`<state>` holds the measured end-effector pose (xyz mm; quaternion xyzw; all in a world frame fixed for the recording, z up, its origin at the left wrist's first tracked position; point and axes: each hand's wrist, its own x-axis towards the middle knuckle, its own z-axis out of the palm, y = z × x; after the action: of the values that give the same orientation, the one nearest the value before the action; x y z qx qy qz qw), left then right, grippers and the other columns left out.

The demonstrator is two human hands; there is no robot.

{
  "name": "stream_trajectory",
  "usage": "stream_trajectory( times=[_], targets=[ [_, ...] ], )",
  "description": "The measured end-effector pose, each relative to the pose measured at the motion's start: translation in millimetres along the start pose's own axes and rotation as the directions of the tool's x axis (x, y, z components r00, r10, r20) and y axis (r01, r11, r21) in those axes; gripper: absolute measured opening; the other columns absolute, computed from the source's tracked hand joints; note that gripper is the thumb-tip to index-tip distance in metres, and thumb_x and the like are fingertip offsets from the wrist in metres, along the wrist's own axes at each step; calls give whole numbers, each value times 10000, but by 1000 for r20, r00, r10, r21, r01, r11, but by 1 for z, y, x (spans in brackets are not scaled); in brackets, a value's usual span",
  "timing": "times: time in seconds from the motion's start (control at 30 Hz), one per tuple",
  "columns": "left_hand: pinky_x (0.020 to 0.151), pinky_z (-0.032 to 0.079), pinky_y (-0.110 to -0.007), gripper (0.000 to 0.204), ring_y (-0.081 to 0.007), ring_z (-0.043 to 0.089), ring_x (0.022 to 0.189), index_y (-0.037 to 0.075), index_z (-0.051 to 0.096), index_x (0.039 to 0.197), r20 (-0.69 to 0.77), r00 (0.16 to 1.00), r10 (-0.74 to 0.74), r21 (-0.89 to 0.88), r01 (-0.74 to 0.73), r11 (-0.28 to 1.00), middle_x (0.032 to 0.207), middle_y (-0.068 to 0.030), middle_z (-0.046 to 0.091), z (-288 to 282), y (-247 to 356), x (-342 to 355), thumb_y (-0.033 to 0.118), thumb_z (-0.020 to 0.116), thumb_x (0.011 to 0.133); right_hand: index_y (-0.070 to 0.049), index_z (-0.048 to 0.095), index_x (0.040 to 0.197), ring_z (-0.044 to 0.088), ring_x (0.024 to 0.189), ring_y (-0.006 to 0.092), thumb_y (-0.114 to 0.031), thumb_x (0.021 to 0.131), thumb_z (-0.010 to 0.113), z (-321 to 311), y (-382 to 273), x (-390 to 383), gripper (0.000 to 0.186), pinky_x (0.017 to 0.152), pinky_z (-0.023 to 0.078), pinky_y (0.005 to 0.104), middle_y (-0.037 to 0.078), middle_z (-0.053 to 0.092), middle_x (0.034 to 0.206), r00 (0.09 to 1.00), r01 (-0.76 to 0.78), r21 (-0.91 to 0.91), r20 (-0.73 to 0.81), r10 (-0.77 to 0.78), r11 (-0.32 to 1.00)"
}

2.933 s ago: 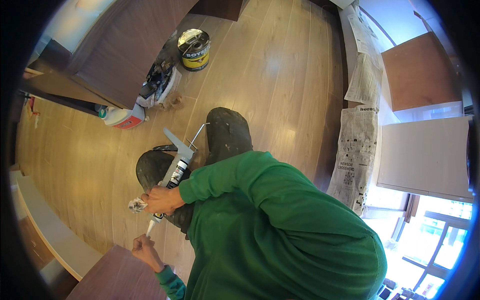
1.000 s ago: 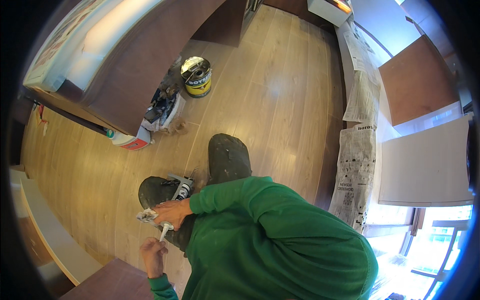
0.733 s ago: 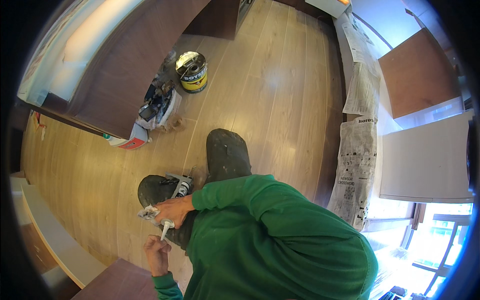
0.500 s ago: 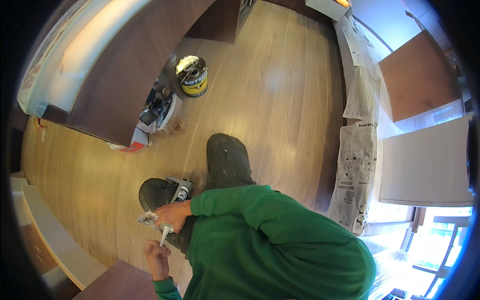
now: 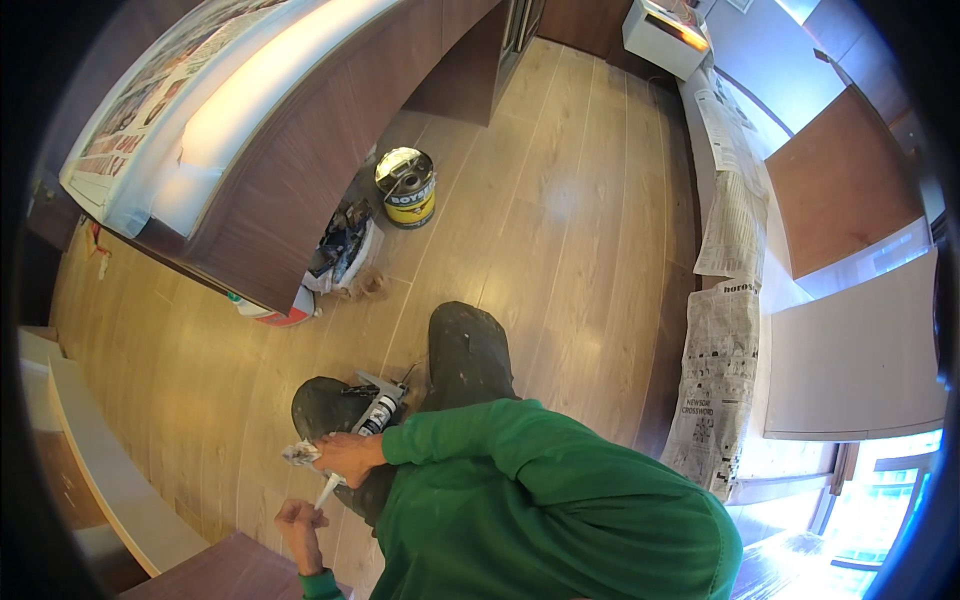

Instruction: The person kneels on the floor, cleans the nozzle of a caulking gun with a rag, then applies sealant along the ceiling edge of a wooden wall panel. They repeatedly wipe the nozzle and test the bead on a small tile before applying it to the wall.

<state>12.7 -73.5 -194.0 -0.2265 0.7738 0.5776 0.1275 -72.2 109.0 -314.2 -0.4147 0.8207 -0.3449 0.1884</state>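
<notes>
Holding with the right hand (image 5: 354, 456) a long grey metal caulking gun (image 5: 382, 386), laid aslant over the left thigh of dark, paint-flecked trousers (image 5: 322, 402) — right grip wrapped around the front part of a white tube with a dark label (image 5: 377, 416) set in the gun, and pinching a crumpled off-white cloth (image 5: 299, 455) as well, bunched out past the fingers to the left. Pointing the tapered white nozzle (image 5: 330, 486) toward the left hand (image 5: 300, 522). Curling the fingers of the left grip inward, right by the nozzle's tip — cannot tell whether pinching it or only just beside it. Wearing a long-sleeved green top (image 5: 580, 490), right sleeve crossing in front of the body. Facing a pale wood-plank floor (image 5: 570, 240) and, standing on it beyond the knees, a round yellow-and-black metal can (image 5: 408, 205) with a shiny top. Seen near the can, a whitish bag-like container (image 5: 362, 258) with dark clutter inside. Seen farther left, a white plastic jug with a red label (image 5: 285, 316), partly hidden by a dark brown wooden bench (image 5: 290, 190). Spread along the right side, grey printed newspaper sheets (image 5: 716, 370), near a square reddish-brown panel (image 5: 845, 185) and a white box-shaped cabinet (image 5: 855, 350)
</notes>
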Motion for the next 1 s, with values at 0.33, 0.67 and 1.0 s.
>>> stream_trajectory(
  times=[0.33,0.67,1.0],
  targets=[
    [491,464,-386,50,-280,590,469,-45,571,661,-110,924,367,620,-225,752,554,-177,586,-15,-59,15,-26,579,706,-37,708,1011,559,1087,376,-231,510,840,14,-38,10,553,841,477,478,230,557,1113,994,-108,-253,-20,107,961],
    [520,435,-425,44,-318,535,510,-19,520,732,-142,764,629,735,-344,585,594,-192,545,1,-92,9,-51,550,731,-44,715,979,546,1083,363,-231,483,843,28,-39,13,545,824,469,471,229,554,1117,992,-123,-278,-38,117,953],
    [581,426,-302,67,-140,510,597,-6,602,832,-60,840,539,384,-478,790,670,-43,547,-20,-71,-12,-16,607,766,-32,692,1003,565,1067,388,-224,519,824,4,-28,11,537,805,499,483,244,557,1088,995,-36,-208,79,54,977]
  ],
)
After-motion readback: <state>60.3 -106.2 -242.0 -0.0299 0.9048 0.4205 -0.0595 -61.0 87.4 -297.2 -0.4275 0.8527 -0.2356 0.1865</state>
